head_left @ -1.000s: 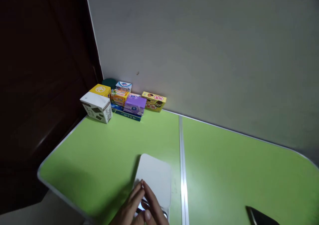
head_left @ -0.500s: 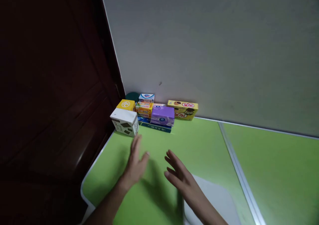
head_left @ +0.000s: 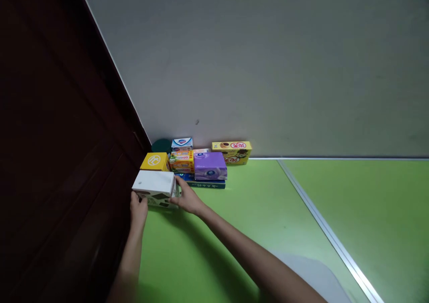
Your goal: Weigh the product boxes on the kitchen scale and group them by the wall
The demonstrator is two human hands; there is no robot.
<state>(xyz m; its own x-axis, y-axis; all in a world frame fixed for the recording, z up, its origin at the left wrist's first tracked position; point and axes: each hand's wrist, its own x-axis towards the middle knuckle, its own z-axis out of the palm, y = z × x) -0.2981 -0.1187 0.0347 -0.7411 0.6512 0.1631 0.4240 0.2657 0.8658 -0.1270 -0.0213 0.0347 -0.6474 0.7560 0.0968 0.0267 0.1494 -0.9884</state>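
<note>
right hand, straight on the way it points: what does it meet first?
The white box. The right hand's fingers look to be against its right end, so there seems little or no free way, though exact contact is hard to judge from this view.

Shows a bare left hand [head_left: 138, 211], slim-fingered; narrows at a slender left wrist [head_left: 137, 225], then widens into a bare, smooth-contoured left forearm [head_left: 130, 254], dim and blurred toward the lower edge. Has an equally bare right hand [head_left: 188, 199] and thickens gradually from a slim right wrist [head_left: 202, 210] into a long, uncovered right forearm [head_left: 246, 248].
</note>
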